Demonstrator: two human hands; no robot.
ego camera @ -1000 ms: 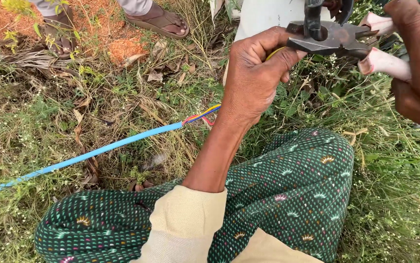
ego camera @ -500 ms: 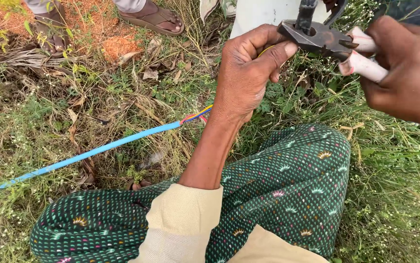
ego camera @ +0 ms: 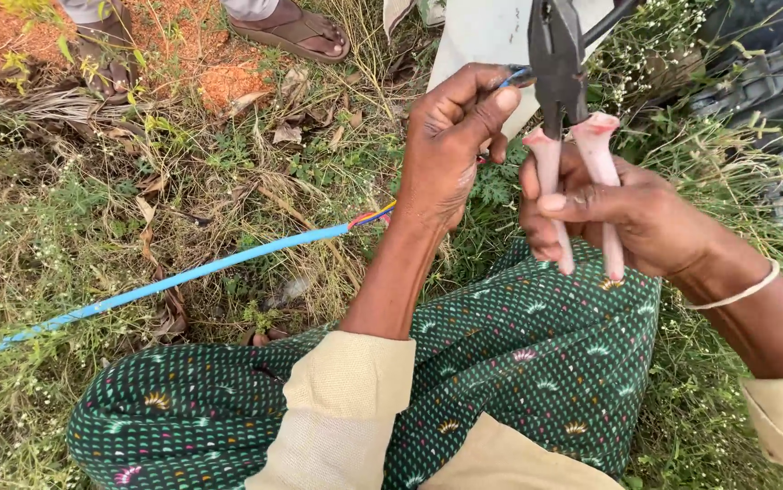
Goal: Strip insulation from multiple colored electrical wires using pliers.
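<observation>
Two hands busy: left hand (ego camera: 450, 145) pinches a thin blue wire core (ego camera: 517, 78); right hand (ego camera: 623, 218) is clamped on pink-handled steel pliers (ego camera: 559, 82). Best nip only the insulation. Keep the blue sheathed cable (ego camera: 183, 277) slack.

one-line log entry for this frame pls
left hand: pinches blue wire | right hand: grips pliers, pink handles, nose up | blue cable: on grass

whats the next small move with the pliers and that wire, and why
Probably close the pliers lightly on the wire end pinched in the left hand. The right hand holds both pale pink handles upright, with the dark head right beside the wire tip. The blue cable lies slack in the grass, so the left hand's grip should steady the wire.
</observation>
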